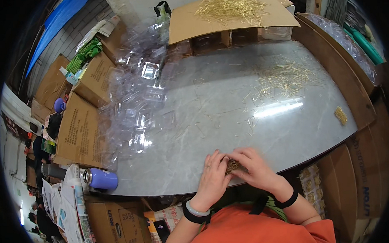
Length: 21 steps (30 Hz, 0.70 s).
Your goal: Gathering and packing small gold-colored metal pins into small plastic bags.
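At the near edge of the grey tabletop (180,157), a small bundle of thin gold wire pieces (232,166) sits between my two hands. My left hand (214,173) is closed against its left side, fingers pointing away from me. From the right, my right hand (252,168) curls its fingers and thumb around the bundle; its fingertips are slightly blurred. Much of the bundle is hidden by the fingers. Loose gold wires (286,79), some with bent ends, lie scattered toward the far right of the table. A small gold wire clump (341,115) rests by the right edge.
Clear plastic boxes (150,71) pile up along the table's left side. A purple bottle (101,179) lies at the near left corner. At the back, a cardboard sheet (185,24) carries a heap of gold wires (230,8). Cardboard boxes (80,130) stand left; cardboard walls (346,79) border the right.
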Each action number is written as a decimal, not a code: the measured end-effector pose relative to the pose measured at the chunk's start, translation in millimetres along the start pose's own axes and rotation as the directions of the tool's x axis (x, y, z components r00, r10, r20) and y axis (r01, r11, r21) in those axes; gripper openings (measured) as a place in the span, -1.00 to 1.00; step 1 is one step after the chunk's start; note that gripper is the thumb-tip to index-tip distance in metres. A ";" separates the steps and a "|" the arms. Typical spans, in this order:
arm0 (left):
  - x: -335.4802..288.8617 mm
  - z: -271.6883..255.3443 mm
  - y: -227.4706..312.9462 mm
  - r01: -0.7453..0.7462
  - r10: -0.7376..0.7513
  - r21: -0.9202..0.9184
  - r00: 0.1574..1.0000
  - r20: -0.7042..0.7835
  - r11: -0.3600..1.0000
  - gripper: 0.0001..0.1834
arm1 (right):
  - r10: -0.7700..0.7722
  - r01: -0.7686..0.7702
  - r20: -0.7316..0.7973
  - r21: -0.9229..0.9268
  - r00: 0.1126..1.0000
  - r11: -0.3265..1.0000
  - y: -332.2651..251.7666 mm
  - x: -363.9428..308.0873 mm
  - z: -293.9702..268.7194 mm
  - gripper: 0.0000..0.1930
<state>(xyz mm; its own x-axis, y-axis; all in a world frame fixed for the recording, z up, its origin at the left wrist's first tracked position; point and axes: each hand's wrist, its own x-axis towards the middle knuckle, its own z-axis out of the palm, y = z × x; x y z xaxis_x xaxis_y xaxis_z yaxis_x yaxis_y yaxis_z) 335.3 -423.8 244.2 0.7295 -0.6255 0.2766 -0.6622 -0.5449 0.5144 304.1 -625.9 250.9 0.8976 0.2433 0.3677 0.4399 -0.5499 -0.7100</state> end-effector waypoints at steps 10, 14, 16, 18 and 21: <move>7.1 3.0 -1.9 -0.013 0.014 -0.064 1.000 0.012 0.998 -0.38 | 0.016 -0.022 0.020 0.386 1.000 0.922 -10.1 7.7 19.3 -0.10; 3.0 3.0 -0.5 0.030 -0.035 -0.110 0.998 -0.044 0.993 -0.38 | -0.056 0.038 0.073 0.229 0.996 0.973 -6.4 8.0 -6.5 -0.08; 1.2 1.4 -1.7 0.012 -0.017 -0.103 0.999 -0.043 0.995 -0.39 | -0.026 0.028 0.130 -0.012 0.991 1.000 -8.7 2.0 -24.5 -0.12; 0.8 0.1 -1.9 -0.006 0.002 -0.094 0.999 -0.035 0.996 -0.39 | 0.053 -0.029 0.200 -0.118 0.978 0.993 0.7 -3.0 -29.8 -0.21; 1.9 -0.7 -1.2 -0.025 0.024 -0.084 1.000 -0.014 0.996 -0.41 | 0.102 -0.078 0.167 -0.142 0.981 0.987 2.5 -6.2 -28.6 -0.34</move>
<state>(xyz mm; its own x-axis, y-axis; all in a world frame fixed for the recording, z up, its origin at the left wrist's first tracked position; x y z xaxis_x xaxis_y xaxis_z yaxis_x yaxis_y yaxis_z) 337.7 -424.0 244.7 0.7156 -0.6307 0.3002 -0.6638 -0.4803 0.5733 298.8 -651.7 264.0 0.9300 0.3159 0.1881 0.3596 -0.6751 -0.6442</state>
